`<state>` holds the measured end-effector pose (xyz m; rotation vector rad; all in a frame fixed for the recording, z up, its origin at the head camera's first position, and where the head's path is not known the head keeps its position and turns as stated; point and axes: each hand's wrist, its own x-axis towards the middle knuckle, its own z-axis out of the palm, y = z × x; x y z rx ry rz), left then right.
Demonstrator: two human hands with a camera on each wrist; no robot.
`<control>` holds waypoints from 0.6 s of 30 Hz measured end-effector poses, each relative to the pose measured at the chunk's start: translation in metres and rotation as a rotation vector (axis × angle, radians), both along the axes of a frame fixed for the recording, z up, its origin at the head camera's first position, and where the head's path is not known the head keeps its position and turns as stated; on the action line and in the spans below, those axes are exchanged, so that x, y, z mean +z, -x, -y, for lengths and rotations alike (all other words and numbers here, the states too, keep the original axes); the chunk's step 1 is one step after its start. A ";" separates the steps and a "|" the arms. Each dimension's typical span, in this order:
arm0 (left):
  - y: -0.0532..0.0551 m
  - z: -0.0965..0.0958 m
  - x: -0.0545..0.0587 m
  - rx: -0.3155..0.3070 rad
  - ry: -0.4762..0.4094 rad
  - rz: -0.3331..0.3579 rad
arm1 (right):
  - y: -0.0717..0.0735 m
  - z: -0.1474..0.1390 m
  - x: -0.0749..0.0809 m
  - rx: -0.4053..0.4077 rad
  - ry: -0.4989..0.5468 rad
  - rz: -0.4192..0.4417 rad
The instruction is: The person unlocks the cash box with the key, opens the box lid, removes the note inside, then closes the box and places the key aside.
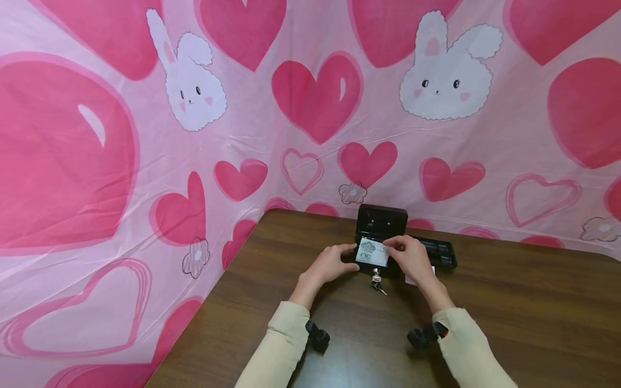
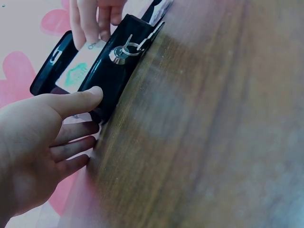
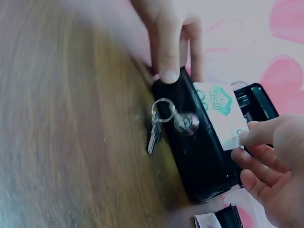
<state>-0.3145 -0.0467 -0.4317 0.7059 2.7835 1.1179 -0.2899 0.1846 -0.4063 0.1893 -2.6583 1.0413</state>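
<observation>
A small black cash box [image 1: 382, 220] stands on the table with its lid raised. Keys on a ring [image 1: 377, 283] hang from its front lock. Over the box's opening lies a white paper note with green print [image 1: 371, 253]. My right hand [image 1: 411, 258] pinches the note's right edge between thumb and fingers, plainest in the right wrist view. At the box's left end, my left hand [image 2: 42, 142] holds the corner, its thumb [image 2: 90, 99] on the front and its fingers by the side. The inside of the box is mostly hidden under the note.
A black compartment tray [image 1: 440, 251] sits to the right of the box. Pinkish paper [image 1: 412, 279] shows partly behind my right wrist. The brown wooden table [image 1: 242, 323] meets a pink heart-and-rabbit cloth [image 1: 310, 134] at its back and left edges.
</observation>
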 end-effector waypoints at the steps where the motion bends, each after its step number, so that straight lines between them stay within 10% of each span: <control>1: 0.000 0.000 0.000 0.001 0.002 -0.001 | -0.001 0.000 0.000 -0.009 0.011 -0.004; 18: -0.001 0.003 -0.002 -0.016 0.004 -0.011 | -0.022 -0.010 0.010 -0.100 0.128 -0.152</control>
